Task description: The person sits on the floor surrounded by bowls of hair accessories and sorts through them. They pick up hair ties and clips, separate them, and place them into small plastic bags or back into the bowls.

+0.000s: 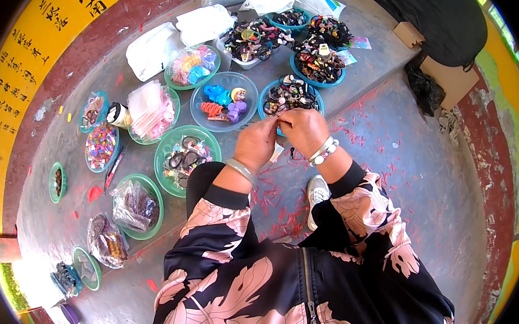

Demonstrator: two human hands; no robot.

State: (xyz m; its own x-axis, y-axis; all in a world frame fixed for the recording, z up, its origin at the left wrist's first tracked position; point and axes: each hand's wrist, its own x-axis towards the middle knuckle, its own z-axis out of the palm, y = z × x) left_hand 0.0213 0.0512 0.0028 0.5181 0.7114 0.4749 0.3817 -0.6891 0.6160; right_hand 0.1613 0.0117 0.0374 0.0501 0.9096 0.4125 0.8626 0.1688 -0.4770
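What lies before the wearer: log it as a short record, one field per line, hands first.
Left hand: fingers curled, silvery bangle on wrist
Right hand: fingers curled, bracelets on wrist
Between hands: close together at the tips; anything held is too small to tell
Nearest bowl: blue bowl, dark bands inside
Left of it: clear bowl with blue, orange and purple items
Floor: grey, scattered red scraps

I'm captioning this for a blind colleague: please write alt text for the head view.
A person's left hand and right hand meet at the fingertips; anything pinched is unclear. Just beyond is a blue bowl of small dark items; more bowls spread left; red scraps litter the grey floor.
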